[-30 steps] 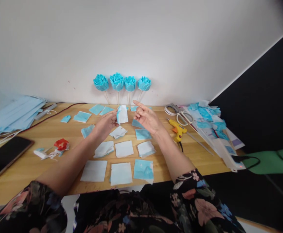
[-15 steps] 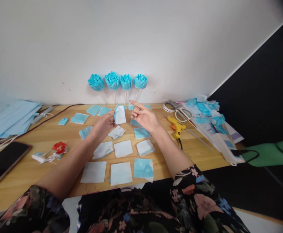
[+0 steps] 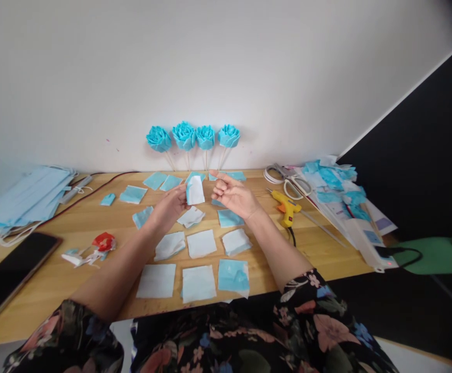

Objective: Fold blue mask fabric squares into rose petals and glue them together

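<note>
My left hand [image 3: 172, 206] pinches a small white-and-blue piece of mask cloth [image 3: 195, 190] by its left edge, above the table. Facing it across a small gap is my right hand [image 3: 236, 196], its index finger stretched out to the left and the other fingers loosely bent, with nothing visible in it. Below both hands, cut squares of mask cloth [image 3: 201, 243] lie in loose rows, some white side up and some blue, like the blue square [image 3: 231, 275] at the front. A white folded piece [image 3: 191, 216] rests under the left hand.
Several blue cloth flowers [image 3: 184, 135] on sticks lean against the wall. To the right are a yellow glue gun [image 3: 286, 206], scissors [image 3: 296, 187], a heap of blue scraps [image 3: 329, 178] and a power strip [image 3: 369, 243]. Face masks [image 3: 27, 197], a phone [image 3: 14, 277] and red scrap [image 3: 103, 241] lie left.
The whole view has shifted slightly, so things appear a little lower and further right. My left hand still holds the cloth piece; the right hand keeps nearly the same pose.
</note>
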### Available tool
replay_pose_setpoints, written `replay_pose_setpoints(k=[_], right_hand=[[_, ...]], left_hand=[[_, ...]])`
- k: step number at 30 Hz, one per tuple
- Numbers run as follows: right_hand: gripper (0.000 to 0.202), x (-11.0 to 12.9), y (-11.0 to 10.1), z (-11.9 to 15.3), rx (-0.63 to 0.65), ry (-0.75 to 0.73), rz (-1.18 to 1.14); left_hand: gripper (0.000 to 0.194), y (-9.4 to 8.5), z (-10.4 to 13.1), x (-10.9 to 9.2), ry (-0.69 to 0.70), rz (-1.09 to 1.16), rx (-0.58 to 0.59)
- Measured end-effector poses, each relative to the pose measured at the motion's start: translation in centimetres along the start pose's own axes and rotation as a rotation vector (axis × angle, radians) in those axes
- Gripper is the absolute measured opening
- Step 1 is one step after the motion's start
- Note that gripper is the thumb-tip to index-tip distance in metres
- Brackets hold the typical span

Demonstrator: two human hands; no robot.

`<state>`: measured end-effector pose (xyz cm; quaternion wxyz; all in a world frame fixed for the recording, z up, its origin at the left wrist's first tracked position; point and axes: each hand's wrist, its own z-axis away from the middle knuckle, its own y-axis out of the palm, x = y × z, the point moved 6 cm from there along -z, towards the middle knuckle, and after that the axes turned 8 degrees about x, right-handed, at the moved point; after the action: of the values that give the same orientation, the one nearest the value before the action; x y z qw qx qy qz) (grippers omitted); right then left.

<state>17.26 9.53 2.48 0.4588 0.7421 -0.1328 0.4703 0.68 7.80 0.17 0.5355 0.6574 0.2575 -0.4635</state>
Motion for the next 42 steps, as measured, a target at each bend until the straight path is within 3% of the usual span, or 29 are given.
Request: replay_pose_setpoints(k=[7,13,31,42], right_hand=[[0.053,-0.1,0.3,0.0,0.059,0.005,-0.092],[0.037,-0.2,0.1,0.0,-0.011,0.017,-0.041],[0.045,-1.1,-1.7,-0.5,-0.076,-0.019,0.139],[0.042,-1.0,-3.7,-0.7,-0.258,-0.065,0.377]], left_hand=[[0.017,-0.4,-0.2,0.1,-0.01,0.017,-0.027],[0.016,-0.2,-0.1,0.0,0.007,0.018,-0.006],[0.025,-0.3,-0.1,-0.1,0.006,0.025,-0.017],[0.03,-0.6,-0.2,-0.4,0.018,0.043,-0.049]])
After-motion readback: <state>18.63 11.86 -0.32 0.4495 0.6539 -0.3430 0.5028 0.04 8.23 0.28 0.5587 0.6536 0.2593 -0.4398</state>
